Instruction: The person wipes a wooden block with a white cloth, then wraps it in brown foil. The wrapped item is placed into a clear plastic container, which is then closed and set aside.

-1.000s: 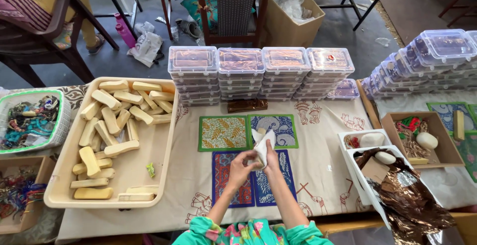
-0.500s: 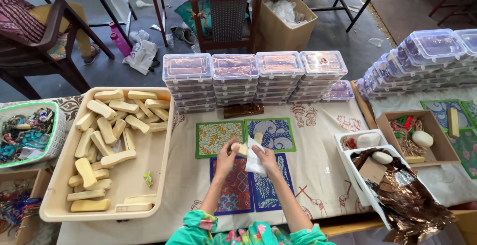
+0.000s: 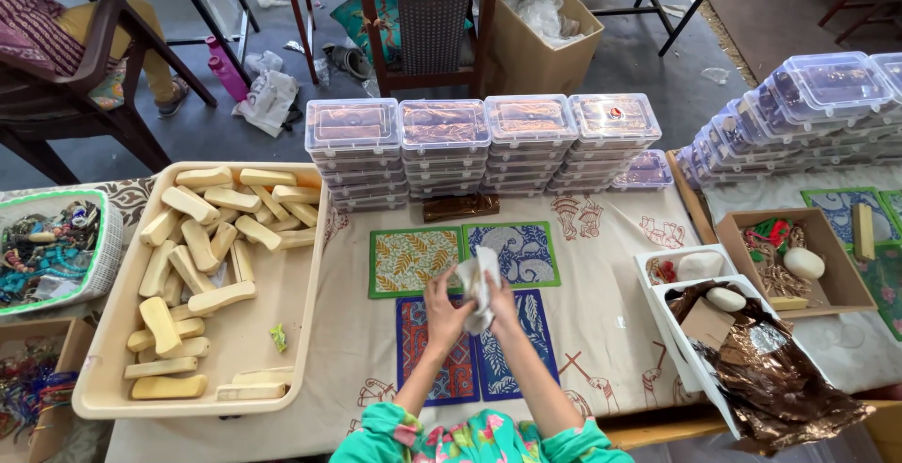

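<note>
Both sets of fingers are closed on a crumpled bit of white paper (image 3: 477, 286), held up just above the middle of the bench (image 3: 601, 331). The left hand (image 3: 442, 305) pinches it from 9 o'clock and the right hand (image 3: 498, 301) from 3 o'clock, so the paper sits bunched between them. Whether anything is wrapped inside, can't tell, the folds hide it.

Right underneath are four patterned square mats (image 3: 465, 303), two above and two below, green and blue up top, red and blue lower down. At 12 o'clock there's a small dark brown block (image 3: 460, 207) and behind it a row of stacked clear lidded boxes (image 3: 484, 148). Out at 9 o'clock sits a big cream tray (image 3: 282, 369) full of pale yellowish bars (image 3: 202, 256). At 3 o'clock are white bins (image 3: 678, 327) with crinkly brown foil (image 3: 780, 378) spilling out.

Judging from the grip, the way to handle this well is keeping the thumbs firm on the paper and working it over the mats so nothing drops off the bench.
</note>
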